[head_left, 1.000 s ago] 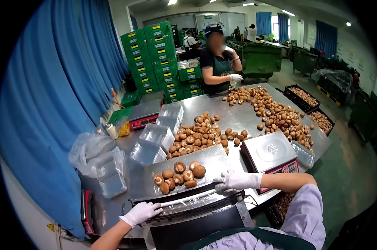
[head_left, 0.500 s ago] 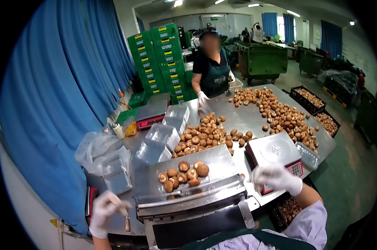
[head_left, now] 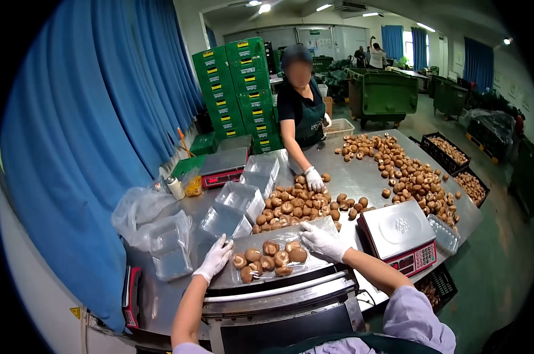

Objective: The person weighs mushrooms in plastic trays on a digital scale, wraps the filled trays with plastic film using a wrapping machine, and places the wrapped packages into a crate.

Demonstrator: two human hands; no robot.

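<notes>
Brown mushrooms [head_left: 268, 258] sit grouped in front of me, with shiny clear plastic film [head_left: 241, 246] over them. My left hand [head_left: 216, 259], white-gloved, is at the film's left side, its fingers closed on the edge. On the far right side, my gloved right hand [head_left: 324, 241] has its fingertips on the film as well. Under the mushrooms is a metal plate, and nearest me runs the wrapping machine's roller bar [head_left: 273, 291]. Glare hides how much film each hand grips.
Across the table, a co-worker's gloved hand [head_left: 314, 179] touches a mushroom pile [head_left: 293, 203]. Clear plastic trays [head_left: 225, 220] stand left of it. A scale [head_left: 396, 230] is at right, another [head_left: 224, 168] at back left. More mushrooms [head_left: 420, 180] lie at far right.
Both my hands have come inward and forward from the machine's two ends to the sides of the mushrooms. The co-worker's hand has reached down to the pile.
</notes>
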